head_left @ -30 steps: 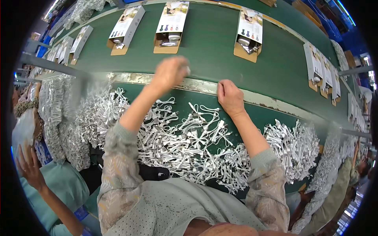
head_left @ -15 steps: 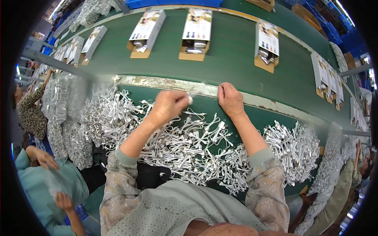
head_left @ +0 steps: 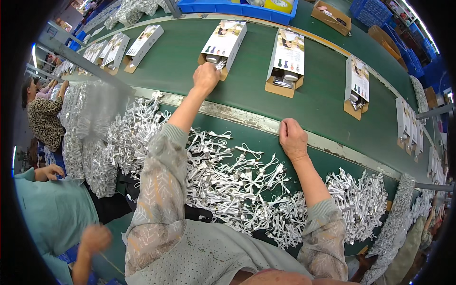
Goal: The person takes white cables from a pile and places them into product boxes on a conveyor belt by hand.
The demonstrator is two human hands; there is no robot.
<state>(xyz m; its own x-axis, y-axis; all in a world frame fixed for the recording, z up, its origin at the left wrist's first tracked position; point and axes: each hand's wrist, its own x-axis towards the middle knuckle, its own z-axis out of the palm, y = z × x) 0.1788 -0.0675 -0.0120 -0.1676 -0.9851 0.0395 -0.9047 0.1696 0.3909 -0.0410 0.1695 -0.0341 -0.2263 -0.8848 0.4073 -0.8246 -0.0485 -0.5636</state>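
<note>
My left hand reaches over the belt to the open near end of a white printed box. Its fingers are closed on a small bundled white cable, mostly hidden by the hand, right at the box's brown flap. Inside that opening a rounded white item shows. My right hand lies curled at the belt's worn metal rail, fingers closed; whatever they hold, if anything, is hidden. Below both hands spreads a large heap of bundled white cables on a green surface.
More open boxes stand on the green belt. A blue tray and a cardboard box are beyond it. Clear plastic bags of cables hang at left. A co-worker in a teal top sits close on my left.
My left hand has moved from above the cable heap forward to the box opening. The view has shifted, and the boxes appear farther right. My right hand stays curled at the rail.
</note>
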